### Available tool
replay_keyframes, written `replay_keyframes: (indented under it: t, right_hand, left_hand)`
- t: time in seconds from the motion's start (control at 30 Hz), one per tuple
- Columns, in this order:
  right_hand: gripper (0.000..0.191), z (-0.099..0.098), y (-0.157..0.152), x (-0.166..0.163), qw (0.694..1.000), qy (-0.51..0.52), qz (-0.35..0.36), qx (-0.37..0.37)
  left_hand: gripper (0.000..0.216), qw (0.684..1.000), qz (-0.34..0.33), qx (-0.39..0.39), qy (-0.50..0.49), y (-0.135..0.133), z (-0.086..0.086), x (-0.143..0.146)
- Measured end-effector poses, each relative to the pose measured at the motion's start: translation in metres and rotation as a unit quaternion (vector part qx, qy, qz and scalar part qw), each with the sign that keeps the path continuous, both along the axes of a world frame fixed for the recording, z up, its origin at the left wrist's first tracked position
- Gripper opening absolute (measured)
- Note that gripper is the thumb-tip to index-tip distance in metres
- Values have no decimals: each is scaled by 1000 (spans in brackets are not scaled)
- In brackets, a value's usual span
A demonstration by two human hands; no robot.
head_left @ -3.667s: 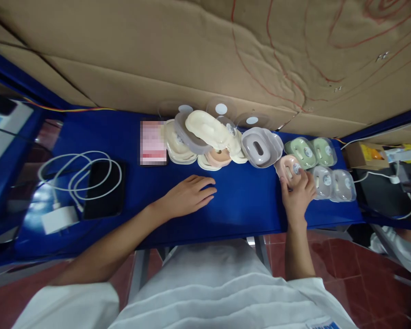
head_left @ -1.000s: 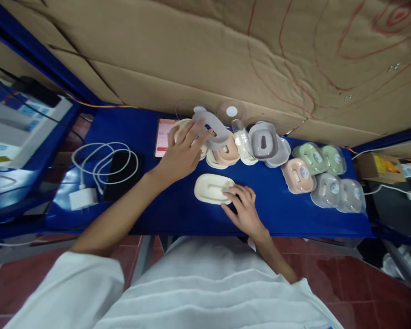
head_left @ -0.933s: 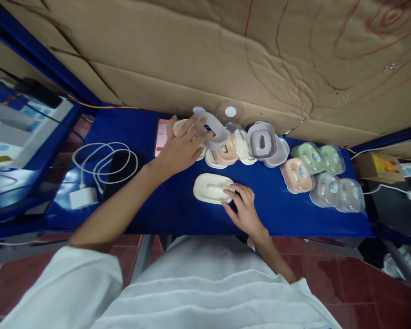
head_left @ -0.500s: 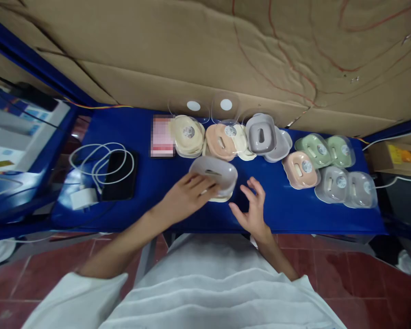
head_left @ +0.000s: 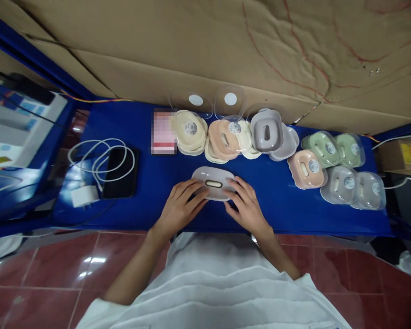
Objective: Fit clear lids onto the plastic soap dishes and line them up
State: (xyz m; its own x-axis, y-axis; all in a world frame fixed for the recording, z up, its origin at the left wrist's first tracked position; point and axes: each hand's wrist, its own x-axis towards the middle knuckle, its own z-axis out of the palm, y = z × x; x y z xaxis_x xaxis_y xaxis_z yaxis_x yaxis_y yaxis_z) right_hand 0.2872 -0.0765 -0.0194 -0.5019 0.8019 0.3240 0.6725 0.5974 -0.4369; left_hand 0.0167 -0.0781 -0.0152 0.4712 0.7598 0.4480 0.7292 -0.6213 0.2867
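A greyish-lilac soap dish (head_left: 213,175) with an oval slot in its middle lies on the blue table in front of me. A cream-coloured piece shows through the slot. My left hand (head_left: 181,205) grips the dish's left end, fingers over the rim. On the opposite end, my right hand (head_left: 249,206) holds it with thumb in front and fingers on top. Behind the dish are a peach soap dish (head_left: 222,144) on cream pieces, a stack of cream dishes (head_left: 190,132) and a grey soap dish tray (head_left: 267,132).
Lidded soap dishes in green (head_left: 320,148), peach (head_left: 306,169) and grey (head_left: 339,185) stand at the right. Clear lids (head_left: 230,109) lean at the back against the cardboard (head_left: 192,55). A phone (head_left: 119,176), white cable and charger (head_left: 85,196) lie at the left.
My right hand has come in from the right and taken hold of the dish. The dish has settled lower and lies flatter, its slot now showing a cream piece.
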Motion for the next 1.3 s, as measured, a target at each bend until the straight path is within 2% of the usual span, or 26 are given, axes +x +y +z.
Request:
replay_keyframes:
  t: [0.13, 0.23, 0.33, 0.43, 0.53, 0.6, 0.67, 0.77, 0.9, 0.97, 1.03, 1.13, 1.3]
  right_hand:
    - [35, 5, 3, 3, 999, -27, 23, -9]
    - [39, 24, 20, 10, 999, -35, 13, 12]
    - [44, 49, 51, 11, 995, -58, -60, 52]
    - [64, 64, 89, -3, 982, -105, -143, 64]
    - [84, 62, 122, -20, 969, -147, -190, 51]
    - [81, 57, 137, -26, 964, -163, -205, 39]
    - [70, 56, 144, -24, 965, -158, -206, 45]
    - [58, 57, 134, -9, 980, -106, -151, 81]
    - [60, 47, 90, 13, 996, -29, 47, 76]
    - [61, 36, 69, 18, 992, -23, 117, 44]
    - [62, 25, 54, 18, 989, -36, 144, 6]
    - [62, 15, 49, 15, 986, -53, 159, -25]
    - [64, 13, 52, 13, 979, -63, 192, -5]
  left_hand:
    - [26, 1000, 4, -18, -18, -2, -9, 2]
    - [24, 999, 6, -31, -33, 1, -11, 2]
    - [23, 998, 5, -27, -49, 3, -11, 3]
    - [22, 998, 5, -25, -64, 2, -10, 3]
    - [19, 997, 7, -20, -70, 1, -10, 3]
    - [19, 997, 12, -15, -81, 0, -11, 3]
    - [20, 994, 17, -16, -104, -2, -10, 2]
    - [38, 987, 39, -60, -147, -2, -9, -1]
    - [82, 959, 61, -173, -216, 1, -11, -3]
    - [92, 948, 60, -197, -242, 3, -13, -4]
    - [94, 946, 58, -200, -249, 5, -16, -5]
    - [92, 947, 48, -203, -245, 6, -17, -5]
    - [86, 948, 33, -195, -251, 6, -15, -7]
